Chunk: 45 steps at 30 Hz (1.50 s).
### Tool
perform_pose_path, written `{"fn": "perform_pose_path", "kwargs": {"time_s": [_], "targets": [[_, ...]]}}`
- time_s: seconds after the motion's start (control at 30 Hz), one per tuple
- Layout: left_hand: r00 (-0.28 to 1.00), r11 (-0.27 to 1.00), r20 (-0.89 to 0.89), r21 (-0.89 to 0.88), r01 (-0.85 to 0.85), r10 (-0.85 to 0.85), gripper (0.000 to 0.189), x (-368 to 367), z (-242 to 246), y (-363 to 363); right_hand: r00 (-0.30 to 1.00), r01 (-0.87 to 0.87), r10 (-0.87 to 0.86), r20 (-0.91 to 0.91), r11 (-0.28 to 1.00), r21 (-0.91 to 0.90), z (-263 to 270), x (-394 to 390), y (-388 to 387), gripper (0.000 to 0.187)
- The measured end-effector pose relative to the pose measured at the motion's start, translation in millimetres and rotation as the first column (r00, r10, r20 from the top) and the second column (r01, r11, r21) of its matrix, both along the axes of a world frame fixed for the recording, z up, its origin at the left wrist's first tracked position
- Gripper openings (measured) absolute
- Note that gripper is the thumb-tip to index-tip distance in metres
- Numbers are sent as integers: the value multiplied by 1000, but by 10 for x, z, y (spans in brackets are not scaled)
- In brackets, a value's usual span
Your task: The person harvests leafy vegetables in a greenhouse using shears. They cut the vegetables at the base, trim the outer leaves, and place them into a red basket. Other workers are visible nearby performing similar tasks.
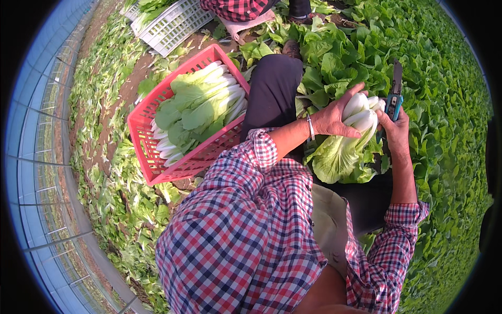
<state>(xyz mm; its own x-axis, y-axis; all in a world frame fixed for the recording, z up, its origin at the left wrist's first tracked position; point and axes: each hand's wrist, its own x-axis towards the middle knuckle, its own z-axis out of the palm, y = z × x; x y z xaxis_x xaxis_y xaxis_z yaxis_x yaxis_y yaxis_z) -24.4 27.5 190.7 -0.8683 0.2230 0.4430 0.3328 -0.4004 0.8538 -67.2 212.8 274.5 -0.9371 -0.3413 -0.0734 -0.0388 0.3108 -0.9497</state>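
My left hand (341, 119) is wrapped around a bunch of leafy greens (337, 155), with several thick white stem bases turned up and the pale green leaves hanging down. My right hand (394, 125) touches the right side of the white bases and also holds a knife (397, 78) with a teal and dark handle, its dark blade pointing away from me. To the left of my knee stands a red plastic crate (188, 159), tilted in view, with rows of the same greens (196, 106), white bases towards its sides and leaves in the middle.
A person in a red and black checked garment (239, 8) sits at the top, beside a white plastic crate (172, 29) of greens. Growing greens (451, 137) cover the ground at right. Cut leaves (129, 208) litter the soil at left, near a curved greenhouse wall (35, 165).
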Motion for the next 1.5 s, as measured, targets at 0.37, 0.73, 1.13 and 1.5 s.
{"fn": "perform_pose_path", "kwargs": {"time_s": [0.37, 0.73, 1.13, 1.5], "targets": [[983, 986, 180, 156, -51, 22, 60, 113, 352, -503, 1000, -7, 9, 9, 982, -189, -39, -186, 104, 36], [656, 81, -588, -712, -697, 473, 60, 891, 1122, -2391, 986, 166, -167, -21, 985, -54, -38, -278, 461, 30], [772, 170, -121, -943, -285, 624, 75, 1123, -1167, -2102, 970, 242, -244, 7, 967, 77, -68, -256, 601, 29], [878, -37, 43, -997, 69, 476, 43, 1014, -1555, -2117, 974, 228, -223, -47, 939, 257, -144, -248, 606, 31]]}}
